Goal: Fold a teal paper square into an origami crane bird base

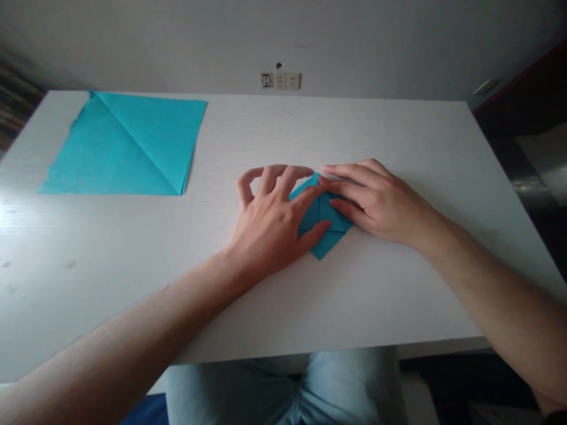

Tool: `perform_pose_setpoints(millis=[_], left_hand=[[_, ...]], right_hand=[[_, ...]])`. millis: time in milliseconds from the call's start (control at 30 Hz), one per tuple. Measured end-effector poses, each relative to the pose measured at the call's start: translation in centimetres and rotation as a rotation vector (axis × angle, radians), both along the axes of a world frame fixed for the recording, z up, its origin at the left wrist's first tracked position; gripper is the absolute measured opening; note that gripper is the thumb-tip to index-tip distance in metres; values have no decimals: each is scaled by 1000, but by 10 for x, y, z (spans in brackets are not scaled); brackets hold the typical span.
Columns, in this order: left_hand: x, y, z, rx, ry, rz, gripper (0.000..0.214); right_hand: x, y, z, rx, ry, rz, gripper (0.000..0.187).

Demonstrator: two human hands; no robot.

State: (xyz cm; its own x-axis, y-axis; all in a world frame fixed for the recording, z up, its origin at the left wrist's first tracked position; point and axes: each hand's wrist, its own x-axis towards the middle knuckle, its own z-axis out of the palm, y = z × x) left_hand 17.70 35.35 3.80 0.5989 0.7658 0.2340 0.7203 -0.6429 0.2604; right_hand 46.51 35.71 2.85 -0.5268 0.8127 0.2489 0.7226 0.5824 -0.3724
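Note:
A small folded piece of blue paper [323,224] lies flat on the white table [283,295], showing creases and a point toward me. My left hand [270,221] rests on its left side, thumb and forefinger pressing the paper, the other fingers spread and arched above the table. My right hand [376,200] lies flat on the right side, fingers stretched out together and pressing down on the upper corner. Much of the folded paper is hidden under both hands.
A stack of large blue paper sheets [126,144] with a diagonal crease lies at the far left of the table. Wall sockets [280,79] sit behind the far edge. My legs in light jeans [283,386] show below the near edge.

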Motion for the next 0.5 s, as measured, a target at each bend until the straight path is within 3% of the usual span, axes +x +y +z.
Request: perform_pose_setpoints(millis=[333,500], left_hand=[[-6,-4,6,32,72,-118,38],[-10,-3,10,-16,66,-154,37]], right_hand=[[7,1,-5,7,5,38,49],[16,4,-4,-44,13,64,59]])
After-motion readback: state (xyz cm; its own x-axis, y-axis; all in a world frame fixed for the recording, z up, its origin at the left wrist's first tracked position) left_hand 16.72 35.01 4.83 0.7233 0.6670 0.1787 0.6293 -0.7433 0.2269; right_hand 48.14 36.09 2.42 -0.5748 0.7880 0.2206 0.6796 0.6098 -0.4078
